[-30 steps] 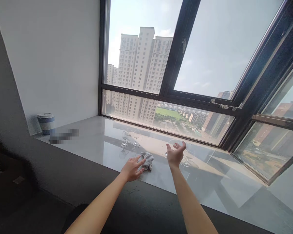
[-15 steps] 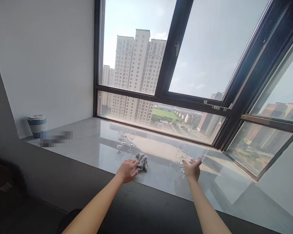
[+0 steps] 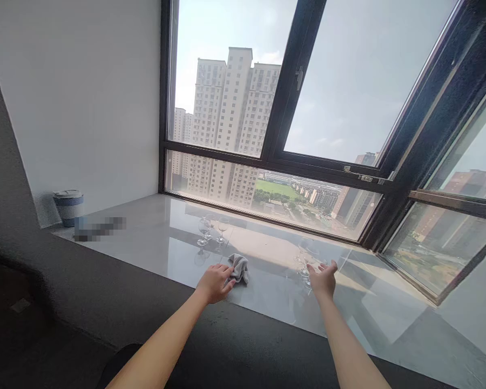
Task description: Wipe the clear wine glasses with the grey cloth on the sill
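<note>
A crumpled grey cloth (image 3: 240, 268) lies bunched on the glossy sill (image 3: 263, 294). My left hand (image 3: 214, 283) has its fingertips on the cloth's left edge, the thumb apart below, and the cloth between them. Farther right, my right hand (image 3: 323, 279) is raised over the sill with thumb and fingers spread. Clear stemmed glasses (image 3: 302, 259) stand just beside and beyond it; they are faint, and the fingers partly hide them. I cannot tell whether it touches one. Several more stemmed glasses (image 3: 222, 229) stand upright farther back on the left.
A blue-and-white lidded cup (image 3: 68, 208) stands at the sill's left end by the wall, with a blurred-out patch next to it. A dark-framed window (image 3: 267, 159) runs along the back. The sill's front edge drops to a dark wall (image 3: 243, 335) near my forearms.
The view has shifted slightly, so everything sits a little farther right. Both hands keep nearly the same pose, the left at the cloth and the right by the glasses.
</note>
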{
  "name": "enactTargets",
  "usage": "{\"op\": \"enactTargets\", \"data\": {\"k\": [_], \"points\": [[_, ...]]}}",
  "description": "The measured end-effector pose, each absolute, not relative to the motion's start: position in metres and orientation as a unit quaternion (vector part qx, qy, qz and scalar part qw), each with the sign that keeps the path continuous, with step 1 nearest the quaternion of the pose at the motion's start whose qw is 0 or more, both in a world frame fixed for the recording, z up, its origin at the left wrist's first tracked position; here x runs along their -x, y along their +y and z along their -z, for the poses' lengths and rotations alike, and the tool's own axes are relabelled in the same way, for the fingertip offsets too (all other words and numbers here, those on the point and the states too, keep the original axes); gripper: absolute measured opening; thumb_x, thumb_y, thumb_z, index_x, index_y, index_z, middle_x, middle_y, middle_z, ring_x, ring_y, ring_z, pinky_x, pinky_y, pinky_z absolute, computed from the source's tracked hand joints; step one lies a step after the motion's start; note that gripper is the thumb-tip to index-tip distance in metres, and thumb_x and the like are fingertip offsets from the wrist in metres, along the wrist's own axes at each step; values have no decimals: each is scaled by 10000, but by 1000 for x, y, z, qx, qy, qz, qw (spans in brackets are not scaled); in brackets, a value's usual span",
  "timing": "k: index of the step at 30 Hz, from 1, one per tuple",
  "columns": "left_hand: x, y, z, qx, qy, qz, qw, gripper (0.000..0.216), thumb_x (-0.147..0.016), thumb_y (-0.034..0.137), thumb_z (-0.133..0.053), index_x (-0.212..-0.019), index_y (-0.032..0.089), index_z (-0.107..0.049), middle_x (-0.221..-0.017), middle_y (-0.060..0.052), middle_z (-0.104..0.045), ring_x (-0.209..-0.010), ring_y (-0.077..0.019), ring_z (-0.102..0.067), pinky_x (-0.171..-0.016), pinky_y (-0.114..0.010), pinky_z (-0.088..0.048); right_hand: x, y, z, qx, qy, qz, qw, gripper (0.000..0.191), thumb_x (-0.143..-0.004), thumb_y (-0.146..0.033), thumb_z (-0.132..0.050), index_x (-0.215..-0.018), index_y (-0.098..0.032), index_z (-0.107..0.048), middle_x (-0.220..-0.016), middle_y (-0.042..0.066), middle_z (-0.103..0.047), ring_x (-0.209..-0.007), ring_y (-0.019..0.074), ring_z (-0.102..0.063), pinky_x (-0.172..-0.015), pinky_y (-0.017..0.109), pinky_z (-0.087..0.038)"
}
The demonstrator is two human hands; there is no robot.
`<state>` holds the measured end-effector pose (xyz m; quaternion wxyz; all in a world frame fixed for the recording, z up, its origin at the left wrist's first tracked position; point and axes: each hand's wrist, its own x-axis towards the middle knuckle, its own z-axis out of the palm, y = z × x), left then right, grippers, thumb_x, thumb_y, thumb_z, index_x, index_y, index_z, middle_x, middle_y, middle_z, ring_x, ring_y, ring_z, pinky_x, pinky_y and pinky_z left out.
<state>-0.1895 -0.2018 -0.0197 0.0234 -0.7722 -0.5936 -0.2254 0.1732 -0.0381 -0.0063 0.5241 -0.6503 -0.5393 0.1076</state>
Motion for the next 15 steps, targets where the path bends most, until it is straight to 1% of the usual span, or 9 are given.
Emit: {"op": "enactTargets", "data": {"k": [3, 15], "points": [[190, -201, 21, 775, -591, 221, 35, 479, -945, 485, -335, -1339, 264, -494, -1165, -79, -626, -1091, -262, -547, -925, -396, -423, -172, -39, 5, 651, -539, -116, 522, 946, -682, -504, -643, -1429, -159, -174, -1241, 154, -584, -1110, 283, -590, -835, 359, -455], [190, -202, 22, 773, -593, 218, 51, 446, -944, 456, -365, -1325, 265, -496, -1145, -81, -624, -1075, -254, -547, -900, -377, -421, -171, -27, 8, 663, -544, -108, 502, 933, -706, -501, -643, -1426, -135, -175, -1254, 166, -574, -1115, 283, -590, -818, 348, -459]]}}
